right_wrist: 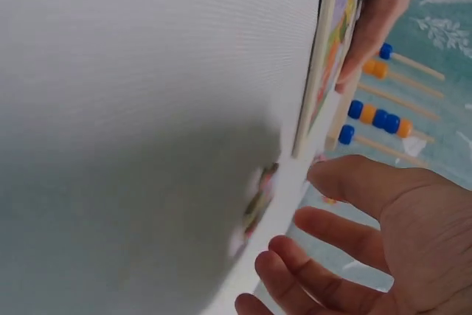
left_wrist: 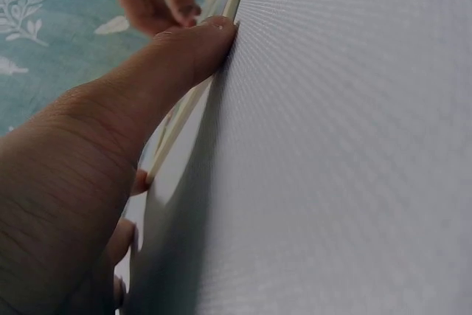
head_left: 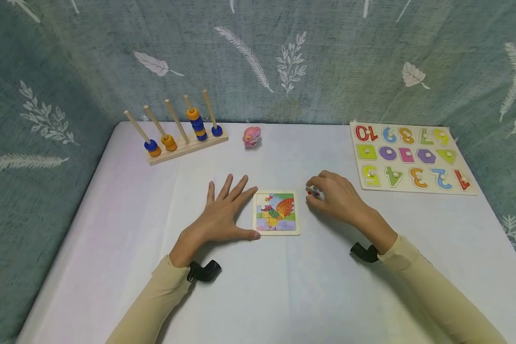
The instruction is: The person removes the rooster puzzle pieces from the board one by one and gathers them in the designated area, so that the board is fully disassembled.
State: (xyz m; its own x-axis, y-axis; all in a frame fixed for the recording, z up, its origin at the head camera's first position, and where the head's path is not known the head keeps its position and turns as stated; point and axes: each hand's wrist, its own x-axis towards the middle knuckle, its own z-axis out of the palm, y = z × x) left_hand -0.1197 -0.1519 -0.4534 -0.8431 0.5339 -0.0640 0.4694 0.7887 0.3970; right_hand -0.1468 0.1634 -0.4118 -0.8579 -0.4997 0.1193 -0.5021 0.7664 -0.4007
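Left hand [head_left: 219, 217] splayed against puzzle board [head_left: 284, 233], seemingly steadying it; right hand [head_left: 336, 196], fingers parted, at loose pieces [head_left: 316, 193].

Play space, apparently (abacus [head_left: 181, 149], number board [head_left: 381, 163])

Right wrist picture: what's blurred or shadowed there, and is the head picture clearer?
Right wrist view: the colourful bit is blurred, a broad, soft shadow on the table beside it; head view: clearer, the puzzle fairly sharp.
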